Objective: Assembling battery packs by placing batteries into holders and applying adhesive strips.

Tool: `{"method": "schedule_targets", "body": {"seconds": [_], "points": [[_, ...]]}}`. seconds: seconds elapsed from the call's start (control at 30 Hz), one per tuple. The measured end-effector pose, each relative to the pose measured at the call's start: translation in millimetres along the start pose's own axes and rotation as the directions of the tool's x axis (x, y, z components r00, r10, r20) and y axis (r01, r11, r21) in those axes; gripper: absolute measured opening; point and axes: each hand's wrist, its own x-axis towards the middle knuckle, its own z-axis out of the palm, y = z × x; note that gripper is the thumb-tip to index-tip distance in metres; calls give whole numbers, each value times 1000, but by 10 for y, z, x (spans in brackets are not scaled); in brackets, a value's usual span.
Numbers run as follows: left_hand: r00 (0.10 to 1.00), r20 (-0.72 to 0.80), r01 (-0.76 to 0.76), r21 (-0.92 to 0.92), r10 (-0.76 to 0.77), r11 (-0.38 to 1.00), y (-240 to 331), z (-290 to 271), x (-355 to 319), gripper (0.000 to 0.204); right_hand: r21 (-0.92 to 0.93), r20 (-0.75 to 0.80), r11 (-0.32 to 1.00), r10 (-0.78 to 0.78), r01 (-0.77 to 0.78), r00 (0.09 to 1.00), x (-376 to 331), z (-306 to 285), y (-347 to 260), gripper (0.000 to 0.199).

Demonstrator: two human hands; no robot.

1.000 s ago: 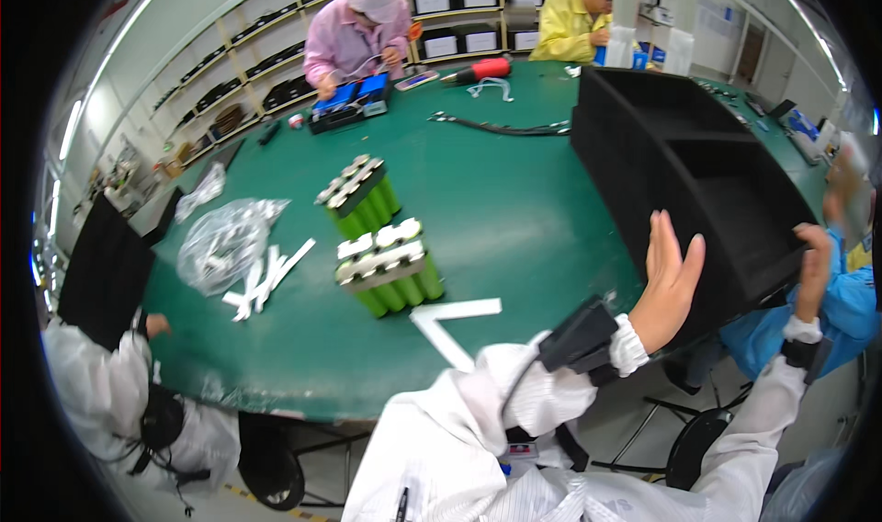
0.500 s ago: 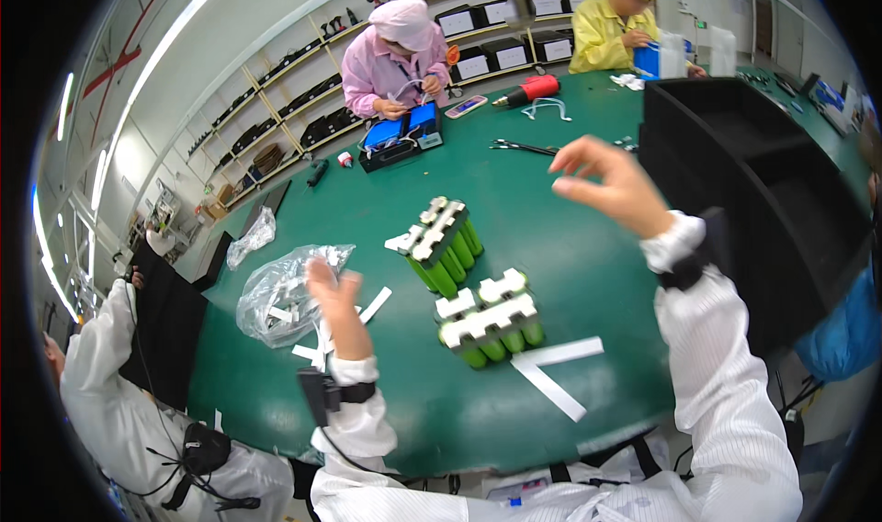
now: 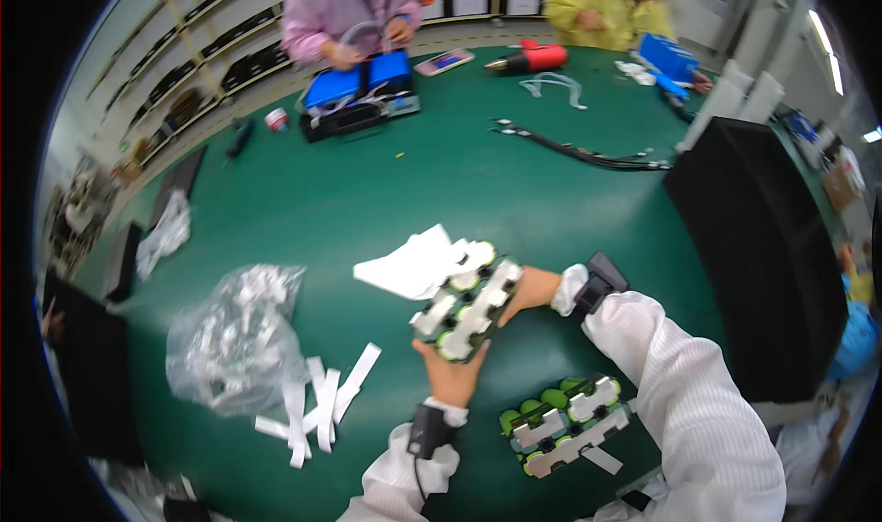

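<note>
Nine o'clock from the held pack (image 3: 482, 312): bag (image 3: 230, 343) is lying. Strips (image 3: 328, 412) are lying loose at 8, seemingly going unused. Paper (image 3: 404, 265) is lying just beside the pack at 10. Left hand (image 3: 452, 372) is holding the pack's 6 o'clock side, forearm pointing toward 1. Pack is facing plates-up between both hands; lifted or resting, cannot tell. Right hand (image 3: 533, 292) is gripping at 3, forearm slanting toward 10. Second pack (image 3: 562, 427) is resting at 5, unheld. Progress, judged: both packs are already carrying pale plates; one is being handled; remaining steps are not showing.
</note>
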Motion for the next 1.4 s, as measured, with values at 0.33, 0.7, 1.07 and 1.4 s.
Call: {"method": "schedule_targets", "body": {"seconds": [0.33, 0.7, 1.07, 1.4], "points": [[960, 270, -130, 216, 69, 968, 1080, -478, 174, 29, -82, -245, 876, -480, 476, 842, -357, -167, -802, 91], [957, -97, -200, 467, 275, 861, 3297, 166, -434, 30, -179, -364, 372, -885, 911, 290, -2062, -663, -2606, 83], [858, -97, -490, 135, 504, 861, 4896, 1565, -760, 31, -429, -328, 409, -901, 805, 283, -4452, -1412, -3234, 78], [792, 411, -364, -276, 452, 889, 5134, 3289, 161, 33, -282, -738, 919, -392, 277, 550, -5271, -2565, -2513, 59]]}}
